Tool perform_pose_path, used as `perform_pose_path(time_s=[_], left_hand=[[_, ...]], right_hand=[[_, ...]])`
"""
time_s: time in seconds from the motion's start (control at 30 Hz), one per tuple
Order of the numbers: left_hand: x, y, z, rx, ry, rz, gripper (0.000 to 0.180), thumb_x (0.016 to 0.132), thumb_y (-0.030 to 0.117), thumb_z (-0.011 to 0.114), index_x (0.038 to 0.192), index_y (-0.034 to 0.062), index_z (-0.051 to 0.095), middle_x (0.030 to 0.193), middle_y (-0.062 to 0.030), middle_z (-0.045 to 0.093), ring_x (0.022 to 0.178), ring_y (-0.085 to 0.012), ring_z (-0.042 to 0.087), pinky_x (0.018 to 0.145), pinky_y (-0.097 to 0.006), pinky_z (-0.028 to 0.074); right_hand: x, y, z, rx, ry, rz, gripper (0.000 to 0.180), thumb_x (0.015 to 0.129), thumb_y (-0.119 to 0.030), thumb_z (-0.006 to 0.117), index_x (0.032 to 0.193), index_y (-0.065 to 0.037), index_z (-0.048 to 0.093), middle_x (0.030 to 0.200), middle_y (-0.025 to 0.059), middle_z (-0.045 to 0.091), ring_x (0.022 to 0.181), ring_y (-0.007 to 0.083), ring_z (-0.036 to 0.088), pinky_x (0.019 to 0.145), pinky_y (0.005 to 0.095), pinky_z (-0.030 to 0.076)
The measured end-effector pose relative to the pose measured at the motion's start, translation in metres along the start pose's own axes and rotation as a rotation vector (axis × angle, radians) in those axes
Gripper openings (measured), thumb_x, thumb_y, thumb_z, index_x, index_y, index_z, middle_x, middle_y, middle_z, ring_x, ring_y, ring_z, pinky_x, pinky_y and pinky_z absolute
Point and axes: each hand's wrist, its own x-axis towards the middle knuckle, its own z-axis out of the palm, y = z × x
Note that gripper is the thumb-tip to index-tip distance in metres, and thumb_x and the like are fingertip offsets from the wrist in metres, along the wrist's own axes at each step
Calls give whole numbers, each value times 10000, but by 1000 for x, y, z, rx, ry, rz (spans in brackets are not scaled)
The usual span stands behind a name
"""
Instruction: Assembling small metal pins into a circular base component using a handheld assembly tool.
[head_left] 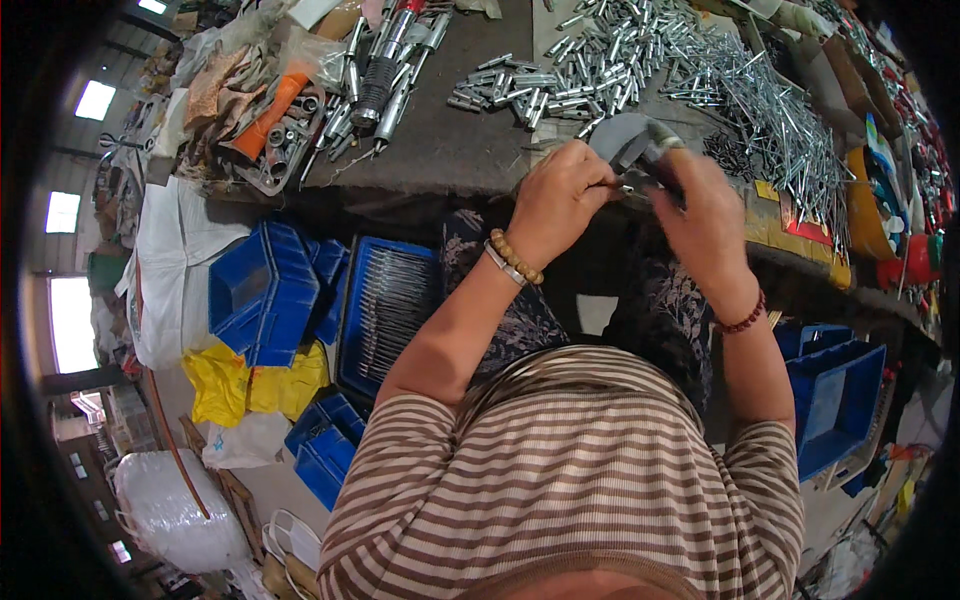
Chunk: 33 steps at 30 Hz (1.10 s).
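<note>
Over the near edge of the workbench (420,150), my two hands are close together. My left hand (560,200) is closed, thumb and fingers pinching a small shiny metal part (627,188). My right hand (705,215) is beside it, with its fingers curled and somewhat blurred; what they hold is hidden. A grey curved piece (622,138) shows just beyond the fingers of both hands, its kind unclear. Past the hands lies a heap of short silver metal sleeves (590,75). Long thin metal rods (785,105) are piled to its right.
At the bench's left are a pneumatic-looking tool (378,85), an orange handle-like piece (275,115) and loose sockets (285,150). Blue bins stand below on both sides: a bin of metal rods (390,310) by my left leg, another bin (840,400) at right.
</note>
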Motion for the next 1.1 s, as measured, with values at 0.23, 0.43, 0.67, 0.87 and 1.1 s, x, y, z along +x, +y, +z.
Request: perform_pose_path(time_s=[0.23,0.43,0.67,0.87,1.1], left_hand=[[1,-1,0,-32,-12,1,146,807,113,793,927,50,741,913,-75,638,853,-257,652,752,-356,505],[0,4,-2,-28,-2,3,138,802,79,787,920,38,729,909,-75,636,852,-261,653,747,-360,507],[1,1,3,-54,26,7,139,768,67,809,872,56,717,897,-84,630,840,-308,645,735,-418,512],[3,1,-3,-44,-33,-12,149,810,73,786,942,37,727,928,-83,633,856,-254,650,762,-341,508],[2,-1,-1,-61,-42,-55,143,819,92,784,939,37,728,937,-73,634,856,-229,654,758,-338,512]], right_hand=[[-15,31,-21,-287,37,0,335,830,-63,734,1147,-27,632,1019,161,658,946,381,638,810,466,507],[-33,6,-34,-94,15,105,238,879,-60,712,1102,-22,637,1027,170,640,891,379,642,735,450,507],[-53,-2,-27,-158,120,-46,218,894,-24,688,1110,-50,667,980,131,634,790,365,653,670,413,527],[-37,-1,-30,55,170,-26,234,894,-8,678,1125,-28,652,959,159,612,814,386,630,680,405,506],[-20,9,-32,15,120,42,201,904,16,660,1103,10,631,962,172,603,796,358,608,673,358,483]])
